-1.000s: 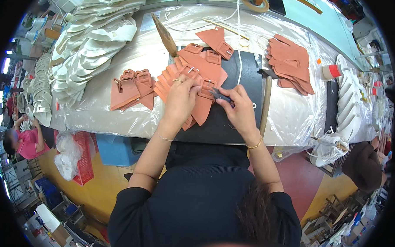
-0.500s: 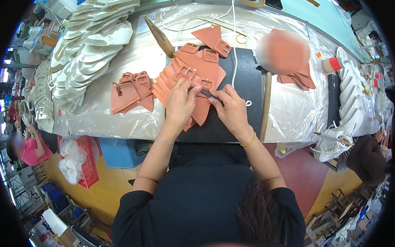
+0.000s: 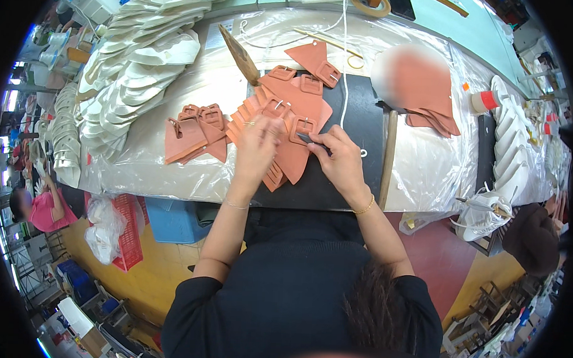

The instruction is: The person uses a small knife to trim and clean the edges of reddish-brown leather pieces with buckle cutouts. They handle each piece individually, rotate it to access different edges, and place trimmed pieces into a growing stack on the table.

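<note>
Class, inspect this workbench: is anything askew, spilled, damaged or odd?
Yes: the right-hand stack of reddish pieces is partly hidden by a round blur, odd since its lower edges look sharp. No spill or damage stands out.

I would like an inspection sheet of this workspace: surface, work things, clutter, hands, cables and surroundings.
Surface: table under clear plastic, with a black mat.
Work things: orange-brown pieces with buckles, fanned partly over the mat.
Clutter: wooden stick beside them; stack of white parts at left.
Hands: left hand over the pieces, contact unclear; right hand grips a small dark tool.
Cables: white cord reaching over the mat.
Surroundings: red basket and blue bin near the table's front edge.
</note>
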`<state>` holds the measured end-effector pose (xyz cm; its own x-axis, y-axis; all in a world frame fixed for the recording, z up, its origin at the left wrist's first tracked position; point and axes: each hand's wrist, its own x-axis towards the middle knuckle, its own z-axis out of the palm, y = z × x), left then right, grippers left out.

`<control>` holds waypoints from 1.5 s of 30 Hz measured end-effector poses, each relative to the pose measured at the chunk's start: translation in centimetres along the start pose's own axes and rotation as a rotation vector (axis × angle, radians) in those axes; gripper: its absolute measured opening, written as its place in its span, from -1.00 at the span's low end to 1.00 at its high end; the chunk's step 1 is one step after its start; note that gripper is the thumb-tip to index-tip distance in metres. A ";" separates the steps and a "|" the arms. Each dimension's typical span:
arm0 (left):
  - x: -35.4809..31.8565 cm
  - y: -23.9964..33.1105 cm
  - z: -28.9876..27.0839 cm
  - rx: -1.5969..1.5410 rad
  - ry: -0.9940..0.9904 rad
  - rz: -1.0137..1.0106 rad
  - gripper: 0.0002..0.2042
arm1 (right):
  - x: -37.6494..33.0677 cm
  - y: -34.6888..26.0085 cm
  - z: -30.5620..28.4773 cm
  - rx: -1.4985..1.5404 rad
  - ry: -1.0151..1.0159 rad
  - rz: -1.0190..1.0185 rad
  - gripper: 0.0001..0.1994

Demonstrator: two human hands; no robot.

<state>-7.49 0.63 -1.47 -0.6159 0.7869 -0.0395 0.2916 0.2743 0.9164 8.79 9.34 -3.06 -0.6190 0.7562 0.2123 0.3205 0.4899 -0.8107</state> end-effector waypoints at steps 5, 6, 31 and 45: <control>2.3 -1.2 -3.1 0.083 0.188 0.051 -0.73 | 0.7 -0.8 -0.6 0.020 0.023 0.010 -0.78; 2.8 -1.4 -3.1 0.102 0.192 0.067 -0.71 | 1.0 -1.1 -0.5 0.015 0.026 -0.025 -0.78; 3.2 -2.8 -1.1 0.187 0.188 0.061 -0.81 | 5.6 -4.6 3.4 -0.341 -0.151 -0.104 -0.84; 2.1 -1.4 -2.1 -0.151 0.156 -0.050 -0.76 | 5.4 -3.7 3.0 -0.122 -0.143 -0.022 -0.77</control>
<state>-10.72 0.76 -2.04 -0.7360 0.6761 -0.0345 0.1527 0.2156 0.9645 2.11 10.33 -0.52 -0.7197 0.6794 0.1426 0.3846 0.5613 -0.7328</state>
